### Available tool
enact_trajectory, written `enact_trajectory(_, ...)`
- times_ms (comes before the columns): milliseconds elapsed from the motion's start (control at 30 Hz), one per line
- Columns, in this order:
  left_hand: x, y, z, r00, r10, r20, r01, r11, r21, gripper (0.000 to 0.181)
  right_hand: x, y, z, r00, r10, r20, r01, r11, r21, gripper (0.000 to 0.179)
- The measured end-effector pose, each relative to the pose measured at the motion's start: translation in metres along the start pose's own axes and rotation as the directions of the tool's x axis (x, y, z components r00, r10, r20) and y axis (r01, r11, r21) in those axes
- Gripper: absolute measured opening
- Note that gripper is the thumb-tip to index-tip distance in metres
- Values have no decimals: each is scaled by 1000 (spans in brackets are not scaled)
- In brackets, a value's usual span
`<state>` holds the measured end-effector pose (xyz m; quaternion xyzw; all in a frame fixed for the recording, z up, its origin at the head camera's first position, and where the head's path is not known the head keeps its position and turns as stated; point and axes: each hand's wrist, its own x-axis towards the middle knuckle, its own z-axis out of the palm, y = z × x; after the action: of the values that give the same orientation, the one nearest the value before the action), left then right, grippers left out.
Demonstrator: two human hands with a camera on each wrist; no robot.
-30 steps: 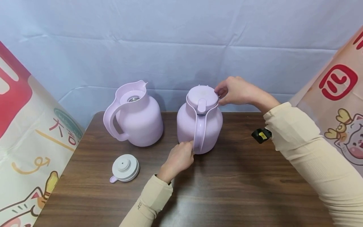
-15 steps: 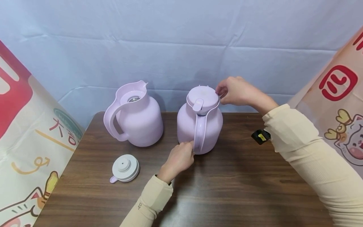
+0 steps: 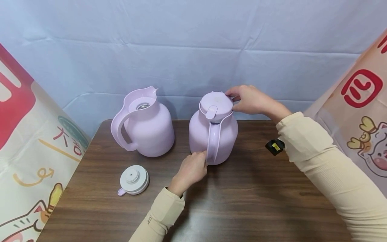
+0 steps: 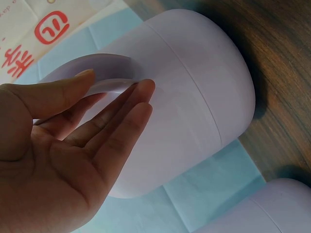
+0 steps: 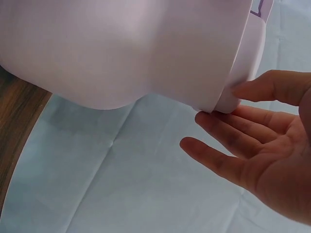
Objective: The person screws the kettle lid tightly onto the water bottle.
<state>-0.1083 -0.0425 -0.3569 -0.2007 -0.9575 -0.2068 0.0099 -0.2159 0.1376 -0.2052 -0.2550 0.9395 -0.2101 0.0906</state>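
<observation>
Two lilac thermos jugs stand upright on the table. My left hand (image 3: 190, 169) grips the lower part of the handle (image 3: 214, 143) of the right jug (image 3: 228, 137). In the left wrist view, the thumb lies against that handle (image 4: 92, 65) with fingers along its other side. On this jug's top sits a round lid (image 3: 215, 101), its tab pointing toward the front left. My right hand (image 3: 254, 100) pinches the lid's right edge; the right wrist view shows the thumb on the lid (image 5: 250, 58) and fingertips at its rim.
The left jug (image 3: 151, 131) is uncovered, with a silvery opening visible inside. In front of it lies another lid (image 3: 134, 179), its grey underside up. Wood-grain table (image 3: 242, 201), pale blue cloth (image 3: 193, 40) behind, printed cloths at both sides. A small black object (image 3: 275, 147) shows beside the right sleeve.
The lid on the right jug has turned, its tab swinging slightly left. Afterwards my right hand has shifted left, farther over the lid's edge. The left hand stays on the handle.
</observation>
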Motion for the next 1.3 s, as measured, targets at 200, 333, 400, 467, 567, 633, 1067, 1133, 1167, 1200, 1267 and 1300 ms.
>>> enact_trajectory(200, -1, -1, 0, 1000, 9, -7, -9, 1000, 5, 7, -2, 0, 0, 1000, -2, -1, 2, 1000, 1, 47)
enact_trajectory(333, -1, -1, 0, 1000, 16, -14, -16, 1000, 6, 7, -4, 0, 0, 1000, -1, -9, 1, 1000, -3, 44)
enact_trajectory(400, -1, -2, 0, 1000, 16, -14, -15, 1000, 3, 7, -5, -2, 0, 1000, -6, -16, 6, 1000, -15, 42)
enact_trajectory(467, -1, -2, 0, 1000, 16, -14, -16, 1000, 1, 7, -5, -3, 0, 1000, -9, -27, 8, 999, -31, 39)
enact_trajectory(567, -1, -1, 0, 1000, 15, -12, -15, 1000, -3, 7, -6, -5, 0, 999, -13, -42, 11, 998, -55, 35)
enact_trajectory(633, -1, -1, 0, 1000, 15, -12, -15, 1000, -3, 7, -8, -6, 0, 999, -6, -53, 3, 998, -68, 31)
enact_trajectory(1067, -1, -1, -1, 1000, 0, -5, 0, 1000, -5, 6, -13, -16, -1, 994, 42, -99, -54, 991, -125, 22)
enact_trajectory(1133, -1, -1, -1, 1000, -1, -2, 1, 1000, -5, 6, -12, -16, -1, 994, 48, -102, -60, 991, -121, 23)
enact_trajectory(1167, -1, -1, -1, 1000, 2, -2, -2, 1000, -4, 7, -11, -16, -2, 994, 48, -102, -60, 991, -119, 24)
enact_trajectory(1200, -1, 0, -1, 1000, 1, -1, -1, 1000, -5, 6, -10, -15, -2, 994, 46, -100, -58, 991, -119, 26)
enact_trajectory(1267, -1, 0, -2, 1000, 1, 0, -1, 1000, -5, 7, -8, -14, -2, 995, 30, -90, -40, 992, -121, 29)
enact_trajectory(1300, -1, 0, -2, 1000, 2, -1, -2, 1000, -4, 6, -7, -14, -1, 996, 25, -81, -34, 992, -119, 31)
